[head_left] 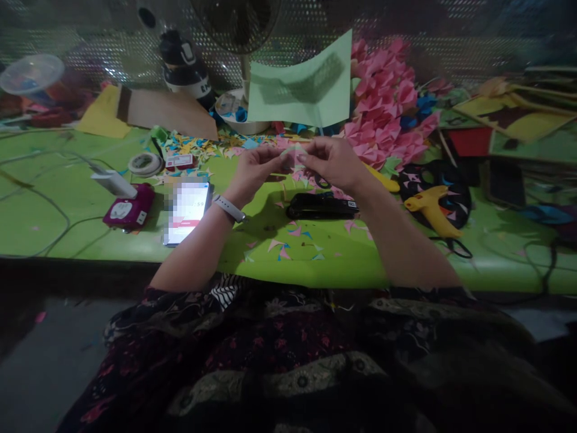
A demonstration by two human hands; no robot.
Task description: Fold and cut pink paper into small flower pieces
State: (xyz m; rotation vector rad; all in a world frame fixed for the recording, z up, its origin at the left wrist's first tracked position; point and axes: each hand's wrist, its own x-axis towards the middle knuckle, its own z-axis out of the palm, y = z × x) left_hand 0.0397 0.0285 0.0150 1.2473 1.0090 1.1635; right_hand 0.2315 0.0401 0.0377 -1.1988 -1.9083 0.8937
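Note:
Between the fingertips of both hands is a small piece of pale green and pink paper (296, 155), held above the green table (252, 231). My left hand (259, 170) pinches its left side, a pale band on that wrist. From the right, my right hand (332, 161) pinches the other side. A black stapler (322, 205) lies on the table just below the hands. Small paper scraps (283, 248) are scattered in front of it. Behind the hands stands a light green paper sheet (302, 90), with a heap of pink folded paper pieces (387, 102) to its right.
At left lie a lit phone (187, 213), a purple box with a white charger (128, 207), a tape roll (145, 163) and cables. A yellow glue gun (435, 210) rests at right. A fan (238, 21) and a dark bottle (184, 69) stand at the back.

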